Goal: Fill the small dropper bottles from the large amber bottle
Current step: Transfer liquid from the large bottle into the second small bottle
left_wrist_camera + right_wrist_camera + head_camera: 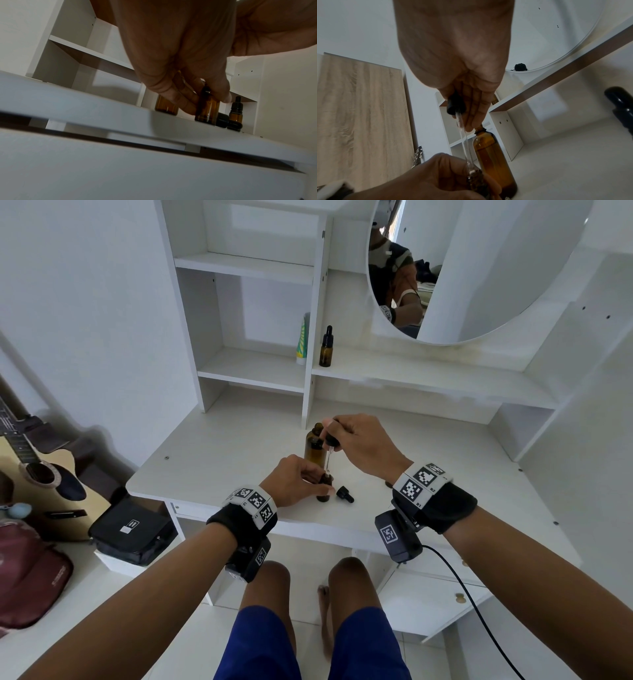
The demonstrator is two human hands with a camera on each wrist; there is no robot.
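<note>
My left hand [310, 482] grips a small amber dropper bottle [324, 494] that stands uncapped on the white desk [219, 460]; the left wrist view shows fingers and thumb round its shoulder [207, 108]. My right hand [337, 429] pinches the black bulb of a dropper [331, 440] above it. The glass pipette [464, 139] points down, its tip at the small bottle's mouth. The large amber bottle [313, 444] stands open just behind, also seen in the right wrist view [493, 157].
A black dropper cap [345, 494] lies on the desk right of the small bottle. A capped dropper bottle [326, 347] and a green tube [301, 344] stand on the shelves behind. A round mirror [479, 268] hangs above; a guitar [41, 474] and bags sit left.
</note>
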